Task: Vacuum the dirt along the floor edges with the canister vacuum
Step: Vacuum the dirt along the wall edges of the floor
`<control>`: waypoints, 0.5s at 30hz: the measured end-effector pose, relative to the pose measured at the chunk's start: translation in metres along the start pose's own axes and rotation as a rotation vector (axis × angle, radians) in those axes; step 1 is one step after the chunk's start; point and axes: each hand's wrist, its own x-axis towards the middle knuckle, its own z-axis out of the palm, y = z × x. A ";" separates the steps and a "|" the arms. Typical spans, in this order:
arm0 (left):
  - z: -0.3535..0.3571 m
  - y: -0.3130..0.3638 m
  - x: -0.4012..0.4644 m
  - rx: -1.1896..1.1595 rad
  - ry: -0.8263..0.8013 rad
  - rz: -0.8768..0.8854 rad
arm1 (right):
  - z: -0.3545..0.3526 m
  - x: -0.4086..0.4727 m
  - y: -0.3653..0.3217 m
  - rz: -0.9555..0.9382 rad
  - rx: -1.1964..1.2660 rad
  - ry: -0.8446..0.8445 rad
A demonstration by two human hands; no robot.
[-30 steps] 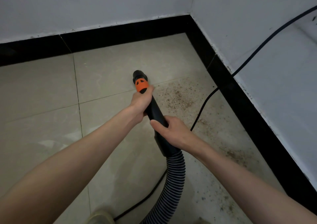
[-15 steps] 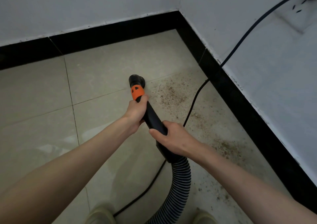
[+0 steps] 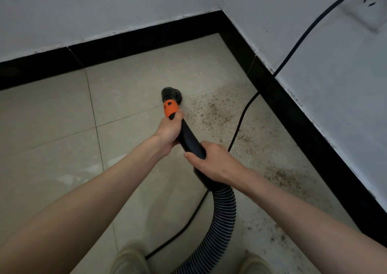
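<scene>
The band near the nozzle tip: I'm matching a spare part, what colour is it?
Orange with small black markings, on the black wand; the band shows best in the head view.

The floor (image 3: pixel 129 97) is made of pale tiles with thin lines between them. Brown dirt (image 3: pixel 215 112) is scattered on it near the black baseboard (image 3: pixel 293 110). A black cord (image 3: pixel 236 131) lies across the tiles, and 2 shoes (image 3: pixel 129 261) stand on it.

two hands (image 3: pixel 169 131), one vacuum hose (image 3: pixel 217 221), one black cord (image 3: pixel 240 125), two shoes (image 3: pixel 129 261), two dirt patches (image 3: pixel 213 112).
</scene>
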 end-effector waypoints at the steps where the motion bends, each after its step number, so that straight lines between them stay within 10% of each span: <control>1: -0.004 0.003 0.003 -0.008 0.024 0.008 | 0.000 0.005 -0.004 -0.016 0.003 -0.008; 15: -0.021 0.001 0.008 -0.049 0.003 -0.010 | 0.010 0.011 -0.011 -0.036 0.086 -0.040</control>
